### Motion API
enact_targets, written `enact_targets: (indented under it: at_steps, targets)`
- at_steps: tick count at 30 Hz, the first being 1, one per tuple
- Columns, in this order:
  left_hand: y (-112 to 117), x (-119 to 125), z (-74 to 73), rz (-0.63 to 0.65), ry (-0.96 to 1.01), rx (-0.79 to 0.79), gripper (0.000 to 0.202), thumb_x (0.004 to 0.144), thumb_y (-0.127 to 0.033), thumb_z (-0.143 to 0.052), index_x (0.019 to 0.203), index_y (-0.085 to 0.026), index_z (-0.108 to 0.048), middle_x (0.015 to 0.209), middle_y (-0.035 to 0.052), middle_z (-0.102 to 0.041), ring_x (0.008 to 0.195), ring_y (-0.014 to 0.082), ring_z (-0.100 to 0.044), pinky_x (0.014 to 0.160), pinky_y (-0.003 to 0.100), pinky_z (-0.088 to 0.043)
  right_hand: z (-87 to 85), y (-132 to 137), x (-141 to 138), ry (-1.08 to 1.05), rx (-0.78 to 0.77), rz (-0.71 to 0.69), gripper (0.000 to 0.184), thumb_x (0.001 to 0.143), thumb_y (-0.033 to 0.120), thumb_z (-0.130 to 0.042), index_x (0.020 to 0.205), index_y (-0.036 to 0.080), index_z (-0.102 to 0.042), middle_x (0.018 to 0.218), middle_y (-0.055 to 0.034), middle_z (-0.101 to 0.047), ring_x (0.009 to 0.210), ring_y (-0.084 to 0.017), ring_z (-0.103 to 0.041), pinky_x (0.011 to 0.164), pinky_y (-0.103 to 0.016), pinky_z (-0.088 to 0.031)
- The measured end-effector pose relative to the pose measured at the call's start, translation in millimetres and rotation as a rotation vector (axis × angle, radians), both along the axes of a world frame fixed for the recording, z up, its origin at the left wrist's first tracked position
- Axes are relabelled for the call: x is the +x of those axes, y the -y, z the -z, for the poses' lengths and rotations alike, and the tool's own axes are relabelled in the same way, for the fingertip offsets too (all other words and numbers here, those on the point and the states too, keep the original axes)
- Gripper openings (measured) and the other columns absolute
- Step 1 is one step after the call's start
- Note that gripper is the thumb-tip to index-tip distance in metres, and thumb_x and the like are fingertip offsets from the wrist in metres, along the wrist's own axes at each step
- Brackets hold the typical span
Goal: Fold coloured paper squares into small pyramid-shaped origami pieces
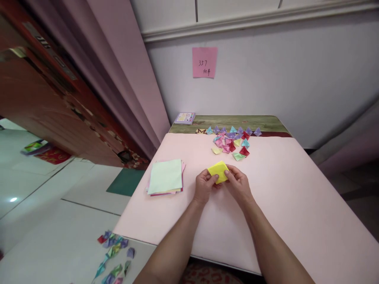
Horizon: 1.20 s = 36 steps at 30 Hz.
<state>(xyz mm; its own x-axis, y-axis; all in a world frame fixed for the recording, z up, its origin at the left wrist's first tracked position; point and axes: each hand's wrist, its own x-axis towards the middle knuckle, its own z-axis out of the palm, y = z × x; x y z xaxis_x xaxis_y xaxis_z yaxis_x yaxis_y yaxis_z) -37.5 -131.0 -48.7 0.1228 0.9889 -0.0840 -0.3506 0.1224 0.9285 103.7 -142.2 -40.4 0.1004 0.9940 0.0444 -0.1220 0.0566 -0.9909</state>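
A small square of folded yellow paper (218, 171) is held up over the middle of the table. My left hand (204, 184) pinches its left lower edge, thumb on the front. At the right edge, my right hand (237, 182) grips it the same way, with its thumb near the right corner. The fingers behind the paper are mostly hidden. To the left lies a stack of square coloured paper (165, 176), pale green on top. Beyond my hands sits a cluster of small folded paper boats (229, 142) in pink, purple, red, blue, yellow and green.
The table has a pale pink cover (284, 205). A small stack of printed cards (185, 118) lies at its far left corner. More folded paper pieces (114, 252) are on the floor at the lower left. A pink note (205, 63) hangs on the wall; a curtain (127, 71) borders the left.
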Motion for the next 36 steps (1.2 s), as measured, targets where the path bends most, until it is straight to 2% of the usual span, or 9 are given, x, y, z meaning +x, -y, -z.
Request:
enact_targets:
  at_steps: [3, 7, 11, 15, 18, 22, 26, 30, 36]
  targets:
    - [-3.9, -1.0, 1.9, -0.114, 0.081, -0.033, 0.050, 0.070, -0.045, -0.077, 0.102, -0.012, -0.060, 0.072, 0.0062, -0.071, 0.049, 0.0149, -0.062, 0.043, 0.024, -0.047, -5.7, 0.6, 2.5, -0.011, 0.066, 0.018, 0.044, 0.086, 0.040, -0.061, 0.126, 0.024, -0.057, 0.103, -0.0068, -0.069, 0.087, -0.021, -0.065, 0.081, -0.035, -0.053]
    - [-7.6, -2.4, 2.4, -0.187, 0.159, -0.062, 0.049, 0.070, -0.045, -0.075, 0.103, -0.013, -0.058, 0.075, 0.0063, -0.071, 0.052, 0.0145, -0.063, 0.045, 0.023, -0.047, -2.3, -1.3, 8.2, 0.128, 0.182, 0.020, 0.034, 0.084, 0.032, -0.062, 0.117, 0.027, -0.063, 0.116, -0.0071, -0.066, 0.101, -0.024, -0.066, 0.093, -0.042, -0.050]
    - [-5.2, -2.2, 1.1, -0.124, 0.126, -0.038, 0.048, 0.071, -0.045, -0.075, 0.102, -0.013, -0.059, 0.068, 0.0036, -0.068, 0.047, 0.0120, -0.059, 0.043, 0.021, -0.041, 8.2, -2.7, 8.2, 0.286, 0.254, -0.003, 0.029, 0.082, 0.027, -0.064, 0.110, 0.028, -0.070, 0.111, -0.0043, -0.068, 0.099, -0.022, -0.066, 0.092, -0.040, -0.052]
    - [-0.8, -1.3, 1.6, 0.001, 0.024, -0.010, 0.041, 0.074, -0.045, -0.073, 0.096, -0.014, -0.061, 0.054, -0.0025, -0.060, 0.039, 0.0082, -0.049, 0.038, 0.019, -0.034, 12.4, -2.6, 7.6, 0.297, 0.297, -0.002, 0.017, 0.080, 0.025, -0.066, 0.096, 0.027, -0.074, 0.100, -0.0046, -0.070, 0.089, -0.021, -0.066, 0.081, -0.036, -0.054]
    - [0.1, -0.8, 2.2, 0.009, -0.025, 0.016, 0.037, 0.076, -0.047, -0.071, 0.089, -0.014, -0.060, 0.050, -0.0044, -0.055, 0.038, 0.0078, -0.047, 0.038, 0.018, -0.033, 12.2, -2.3, 8.8, 0.301, 0.288, -0.005, 0.010, 0.078, 0.026, -0.069, 0.087, 0.026, -0.074, 0.091, -0.0042, -0.069, 0.081, -0.021, -0.065, 0.074, -0.034, -0.054]
    - [-1.6, 0.5, 1.9, -0.058, -0.022, 0.010, 0.038, 0.073, -0.048, -0.074, 0.087, -0.016, -0.059, 0.049, -0.0054, -0.055, 0.038, 0.0078, -0.048, 0.039, 0.018, -0.035, 11.9, -1.8, 9.8, 0.323, 0.265, -0.026, 0.010, 0.078, 0.029, -0.069, 0.086, 0.025, -0.074, 0.088, -0.0045, -0.069, 0.075, -0.020, -0.064, 0.068, -0.032, -0.053]
    - [-2.5, 1.6, 1.7, -0.092, -0.016, 0.010, 0.040, 0.071, -0.048, -0.076, 0.088, -0.016, -0.059, 0.051, -0.0056, -0.057, 0.039, 0.0077, -0.048, 0.040, 0.018, -0.037, 11.7, -1.7, 8.9, 0.293, 0.233, 0.001, 0.022, 0.078, 0.028, -0.067, 0.099, 0.025, -0.073, 0.092, -0.0040, -0.071, 0.076, -0.019, -0.064, 0.071, -0.032, -0.053]
    - [-1.3, 1.0, 2.1, -0.054, -0.055, 0.028, 0.036, 0.074, -0.047, -0.074, 0.086, -0.016, -0.059, 0.051, -0.0052, -0.056, 0.039, 0.0072, -0.046, 0.039, 0.018, -0.034, 14.1, -3.6, 8.2, 0.245, 0.188, 0.052, 0.038, 0.082, 0.028, -0.060, 0.119, 0.024, -0.066, 0.101, -0.0041, -0.072, 0.080, -0.019, -0.066, 0.073, -0.032, -0.053]
    - [-0.6, 0.3, 2.6, 0.002, -0.016, 0.014, 0.039, 0.070, -0.043, -0.078, 0.090, -0.015, -0.061, 0.064, -0.0011, -0.064, 0.044, 0.0084, -0.051, 0.043, 0.021, -0.041, 11.8, -4.9, 8.7, 0.164, 0.076, 0.039, 0.036, 0.086, 0.038, -0.057, 0.118, 0.022, -0.067, 0.102, -0.0060, -0.071, 0.085, -0.021, -0.065, 0.075, -0.033, -0.054]
